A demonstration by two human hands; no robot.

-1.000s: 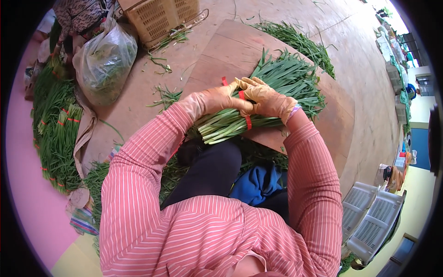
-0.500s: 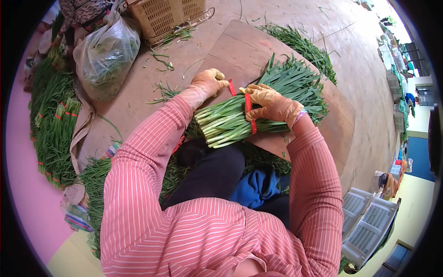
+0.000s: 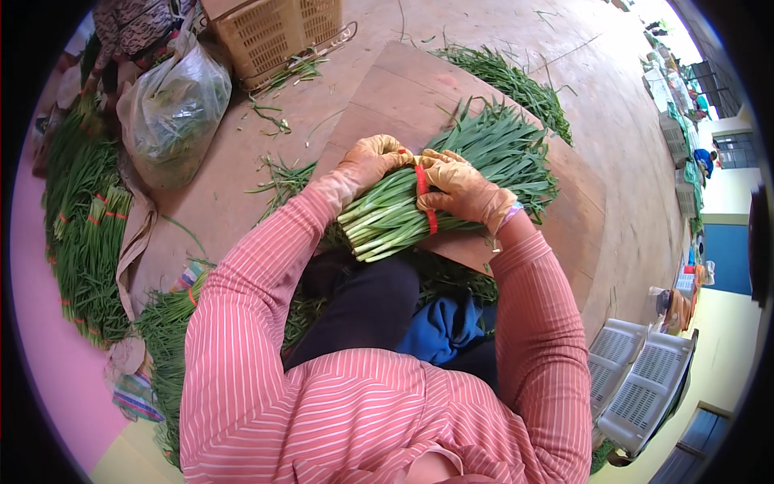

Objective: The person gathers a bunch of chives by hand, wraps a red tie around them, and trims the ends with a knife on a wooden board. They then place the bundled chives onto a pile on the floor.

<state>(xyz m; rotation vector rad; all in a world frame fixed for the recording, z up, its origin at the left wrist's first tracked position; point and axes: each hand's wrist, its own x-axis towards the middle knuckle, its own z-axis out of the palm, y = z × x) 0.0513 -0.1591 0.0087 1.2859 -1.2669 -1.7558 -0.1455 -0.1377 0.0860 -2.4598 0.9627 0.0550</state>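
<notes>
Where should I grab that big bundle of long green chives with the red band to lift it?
Grip the bundle of long green chives around the red band, coming from above. There the stalks are cinched tightest; the leafy tips beyond fan out loose on the wooden board.

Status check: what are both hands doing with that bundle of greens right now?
Left hand and right hand, gloved, both grip chive bundle at red band. Bundle lies on wooden board. Nothing blocking.

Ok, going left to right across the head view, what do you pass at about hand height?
Tied green bundles on the floor → clear plastic bag → left hand → red band → right hand → leafy tips of the held bunch.
</notes>
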